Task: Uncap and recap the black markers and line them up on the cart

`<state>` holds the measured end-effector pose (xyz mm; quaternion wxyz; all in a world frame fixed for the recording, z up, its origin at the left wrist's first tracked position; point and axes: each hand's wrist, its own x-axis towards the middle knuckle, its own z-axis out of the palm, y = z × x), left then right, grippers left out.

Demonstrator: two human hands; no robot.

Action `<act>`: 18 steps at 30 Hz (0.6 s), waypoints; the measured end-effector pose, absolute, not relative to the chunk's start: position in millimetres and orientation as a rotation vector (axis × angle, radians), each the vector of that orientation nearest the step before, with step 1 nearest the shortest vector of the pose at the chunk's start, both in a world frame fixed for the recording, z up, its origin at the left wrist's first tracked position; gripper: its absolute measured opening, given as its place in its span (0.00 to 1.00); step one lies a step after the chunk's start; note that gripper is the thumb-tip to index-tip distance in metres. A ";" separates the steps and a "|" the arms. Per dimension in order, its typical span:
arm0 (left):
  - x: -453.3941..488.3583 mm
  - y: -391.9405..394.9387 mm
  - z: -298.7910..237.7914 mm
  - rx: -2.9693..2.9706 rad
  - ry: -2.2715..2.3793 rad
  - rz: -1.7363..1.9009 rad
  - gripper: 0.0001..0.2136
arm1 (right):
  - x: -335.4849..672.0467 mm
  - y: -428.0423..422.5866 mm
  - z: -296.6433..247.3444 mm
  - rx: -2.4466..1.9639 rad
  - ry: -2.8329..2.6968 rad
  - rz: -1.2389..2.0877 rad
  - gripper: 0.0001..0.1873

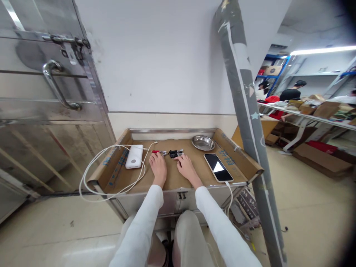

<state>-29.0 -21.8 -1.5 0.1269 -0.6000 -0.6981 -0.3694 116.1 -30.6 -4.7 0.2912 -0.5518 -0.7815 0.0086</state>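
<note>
My left hand (157, 167) lies on the cardboard-lined tabletop (172, 178), its fingertips at a small red-handled piece (155, 151) with a metal end, which they partly hide. My right hand (186, 167) is to its right, index finger stretched out to a small group of black-handled pieces (176, 153) with metal ends, lying side by side. They look like crocodile clips, but are too small to be sure. Both hands rest low with fingers loosely apart, and I see nothing lifted in either.
A white power bank (134, 156) with a looped white cable (83, 178) sits at the left. Toward the right are a round metal dish (203, 142) and a phone (218, 168) on a cable. A long grey wrapped roll (250, 111) leans beside the table. People work farther back.
</note>
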 end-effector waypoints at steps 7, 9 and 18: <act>-26.5 -28.3 8.4 -2.147 -2.002 -1.172 0.11 | 115.1 -32.6 2.6 -1.353 -1.950 0.070 0.30; -24.9 -28.8 10.6 -2.394 -1.815 -1.249 0.10 | 116.1 -33.2 3.0 -1.330 -1.948 0.071 0.31; -24.6 -21.9 6.2 -2.554 -1.327 -1.738 0.08 | 117.3 -27.5 -5.7 -1.291 -1.898 0.188 0.16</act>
